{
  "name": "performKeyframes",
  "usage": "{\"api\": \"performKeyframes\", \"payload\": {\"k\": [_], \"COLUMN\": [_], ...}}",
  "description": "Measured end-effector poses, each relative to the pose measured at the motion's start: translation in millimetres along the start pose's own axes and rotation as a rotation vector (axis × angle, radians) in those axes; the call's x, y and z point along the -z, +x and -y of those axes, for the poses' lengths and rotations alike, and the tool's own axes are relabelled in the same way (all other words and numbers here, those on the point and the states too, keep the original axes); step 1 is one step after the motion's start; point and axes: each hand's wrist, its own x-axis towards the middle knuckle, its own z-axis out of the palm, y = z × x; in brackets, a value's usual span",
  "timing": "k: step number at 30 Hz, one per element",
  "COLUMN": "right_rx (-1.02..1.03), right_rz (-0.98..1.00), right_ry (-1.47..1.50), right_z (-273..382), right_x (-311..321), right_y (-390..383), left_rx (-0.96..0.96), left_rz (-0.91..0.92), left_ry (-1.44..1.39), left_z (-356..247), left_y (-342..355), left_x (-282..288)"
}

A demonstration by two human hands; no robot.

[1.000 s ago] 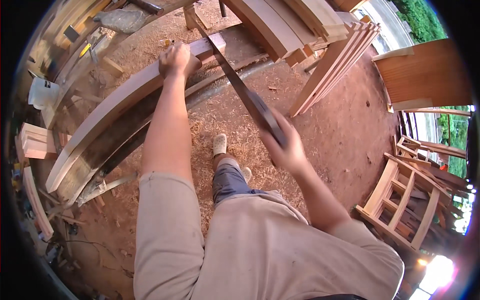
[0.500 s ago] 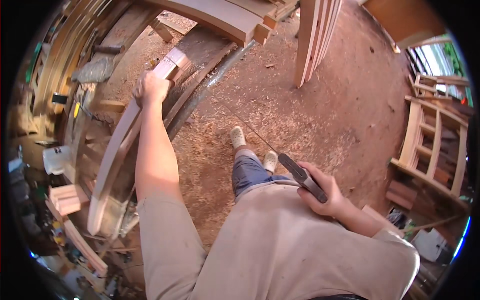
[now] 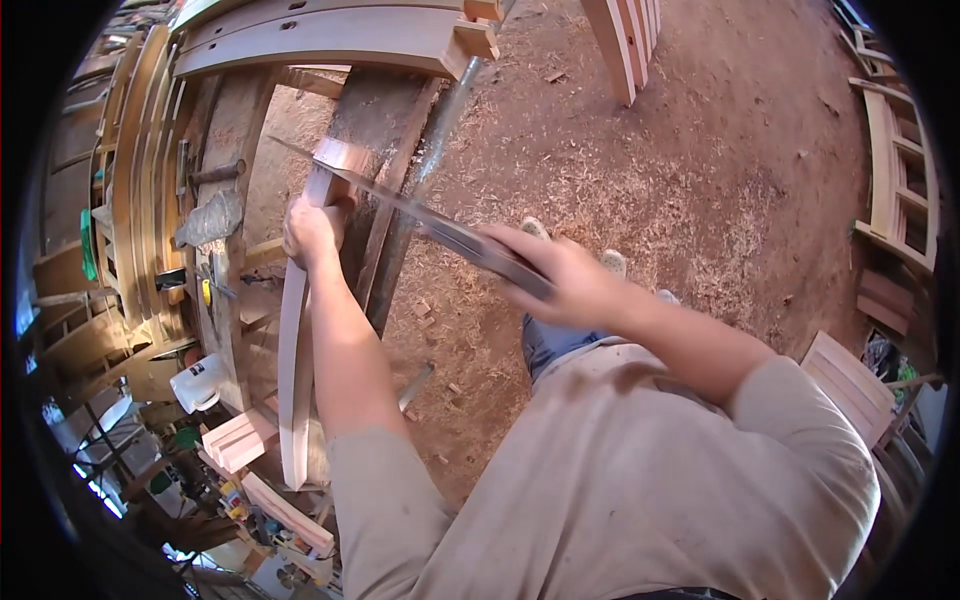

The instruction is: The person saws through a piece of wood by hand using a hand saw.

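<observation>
Saw [image 3: 400, 205] swung up across curved wooden beam [image 3: 292, 350] at nine o'clock, right fingers [image 3: 522, 248] curled closed round saw's handle [image 3: 470, 243], left fingers [image 3: 299, 226] clasped on beam near far end.

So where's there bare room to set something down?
The floor right of the saw, bordered by standing boards, a wooden frame and the shoes, is mostly bare, with scattered shavings. Left of the curved beam it's crowded: white bucket, pinkish blocks.
</observation>
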Motion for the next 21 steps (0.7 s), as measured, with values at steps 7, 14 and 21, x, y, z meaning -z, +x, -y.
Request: {"api": "performKeyframes", "payload": {"k": [7,14,21], "right_rx": [-0.115,0.007,0.061], "right_rz": [0.119,0.005,-0.115], "right_ry": [-0.069,-0.181,0.229], "right_z": [27.4,20.6,-3.9], "right_x": [59.4,-50.4,-54.9], "right_y": [-79.1,156.1,162.9], "left_rx": [0.021,-0.132,-0.065], "left_rz": [-0.002,-0.13,-0.154], "left_ry": [0.043,-0.111,-0.065], "left_z": [6.4,25.9,21.1], "left_y": [-0.4,11.2,4.3], "left_x": [1.4,-36.2,-31.2]}}
